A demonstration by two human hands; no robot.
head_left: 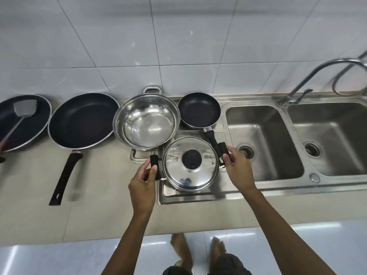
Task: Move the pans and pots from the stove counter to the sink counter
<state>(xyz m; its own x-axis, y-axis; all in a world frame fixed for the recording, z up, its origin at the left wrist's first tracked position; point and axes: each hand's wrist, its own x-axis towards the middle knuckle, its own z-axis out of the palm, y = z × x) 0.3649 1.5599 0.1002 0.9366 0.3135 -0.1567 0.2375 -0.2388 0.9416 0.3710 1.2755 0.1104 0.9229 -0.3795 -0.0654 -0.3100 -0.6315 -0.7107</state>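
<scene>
Both hands are on the small lidded stainless steel pot [191, 163]: left hand [143, 183] pinching its black left handle, right hand [237, 165] wrapped around the right one. Pot's on the steel drainboard [190, 196] left of the double sink [264, 139], with a small black frying pan [199, 110] just behind it.

Three dark non-stick frying pans [83, 121], one open steel pot [146, 124], one lidded steel pot [191, 164], one metal spatula [21, 114], two sink basins [264, 139], one tap [309, 84], two hands [142, 187]

Both arms reach forward; the left hand [142, 180] and right hand [236, 165] each pinch something, fingers curled.
</scene>
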